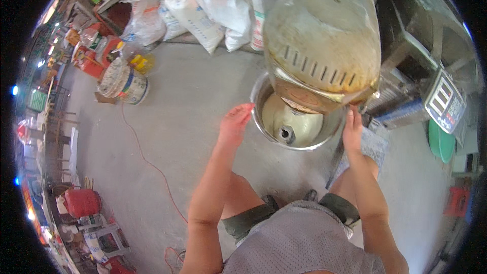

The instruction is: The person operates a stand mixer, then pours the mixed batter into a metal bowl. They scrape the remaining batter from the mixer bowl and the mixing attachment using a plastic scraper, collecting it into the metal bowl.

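Note:
A large floor-standing dough mixer with a worn, stained housing (323, 42) stands before me. Below its head is a round steel bowl (304, 147) with pale dough or batter (308, 125) inside, and a metal fitting with a dark hole (286, 134) near the bowl's front. My left hand (236, 118) is at the left rim of the bowl, fingers close together; whether it grips the rim cannot be told. My right hand (353, 127) is raised at the right side, its fingertips near the lower edge of the mixer head and the bowl's right rim.
White sacks (201, 19) lie along the far wall. A stained bucket (133, 85) stands at left, and a red cord (146, 160) crosses the floor. At right are a digital scale display (445, 101), a green basin (441, 140) and a red crate (456, 201).

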{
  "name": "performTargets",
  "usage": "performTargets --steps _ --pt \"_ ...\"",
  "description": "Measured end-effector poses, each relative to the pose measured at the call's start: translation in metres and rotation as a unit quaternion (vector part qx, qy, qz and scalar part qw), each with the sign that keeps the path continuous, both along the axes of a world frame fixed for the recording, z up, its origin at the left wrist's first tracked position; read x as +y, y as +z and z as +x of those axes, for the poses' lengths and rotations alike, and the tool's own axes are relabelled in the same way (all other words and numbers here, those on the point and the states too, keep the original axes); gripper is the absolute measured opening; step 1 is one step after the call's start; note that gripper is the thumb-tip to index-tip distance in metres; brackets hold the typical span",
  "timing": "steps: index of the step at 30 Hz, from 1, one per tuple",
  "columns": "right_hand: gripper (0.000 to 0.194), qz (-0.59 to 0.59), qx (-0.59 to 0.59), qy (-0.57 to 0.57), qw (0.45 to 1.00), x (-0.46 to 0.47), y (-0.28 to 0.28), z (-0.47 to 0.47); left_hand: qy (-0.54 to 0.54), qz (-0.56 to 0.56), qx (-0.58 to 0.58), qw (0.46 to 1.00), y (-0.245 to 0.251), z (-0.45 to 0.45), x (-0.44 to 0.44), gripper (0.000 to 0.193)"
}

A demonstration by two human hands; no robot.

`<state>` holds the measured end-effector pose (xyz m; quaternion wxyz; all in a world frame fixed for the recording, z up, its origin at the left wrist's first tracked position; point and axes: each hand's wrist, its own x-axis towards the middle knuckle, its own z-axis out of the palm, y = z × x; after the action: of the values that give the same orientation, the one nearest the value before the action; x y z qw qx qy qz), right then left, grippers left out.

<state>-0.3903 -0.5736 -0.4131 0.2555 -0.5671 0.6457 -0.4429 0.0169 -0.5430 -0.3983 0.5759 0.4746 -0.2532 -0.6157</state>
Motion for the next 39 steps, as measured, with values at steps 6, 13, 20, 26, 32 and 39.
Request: performTargets --steps 6,13,20,26,32,39 --pt "0.044 0.083 0.073 0.021 0.994 -0.043 -0.042 -0.039 0.083 0.079 -0.115 0.987 -0.034 -0.002 0.005 0.032" --pt "0.038 0.101 0.005 0.106 0.989 -0.094 -0.094 -0.059 0.151 0.167 -0.096 0.970 -0.093 -0.004 -0.012 0.035" --pt "0.039 0.122 0.057 0.128 0.983 -0.104 -0.080 -0.056 0.202 0.126 -0.072 0.969 -0.102 -0.009 -0.025 0.035" --pt "0.037 0.144 0.034 0.107 0.983 -0.096 -0.070 -0.050 0.158 0.174 -0.058 0.970 -0.107 -0.003 -0.037 0.033" --pt "0.042 0.194 0.004 0.059 0.979 -0.093 -0.065 -0.046 0.177 0.104 -0.037 0.978 -0.093 -0.034 -0.046 0.039" --pt "0.038 0.274 -0.117 0.040 0.954 -0.088 -0.051 -0.039 0.058 0.120 -0.222 0.966 -0.057 -0.040 -0.032 0.035"
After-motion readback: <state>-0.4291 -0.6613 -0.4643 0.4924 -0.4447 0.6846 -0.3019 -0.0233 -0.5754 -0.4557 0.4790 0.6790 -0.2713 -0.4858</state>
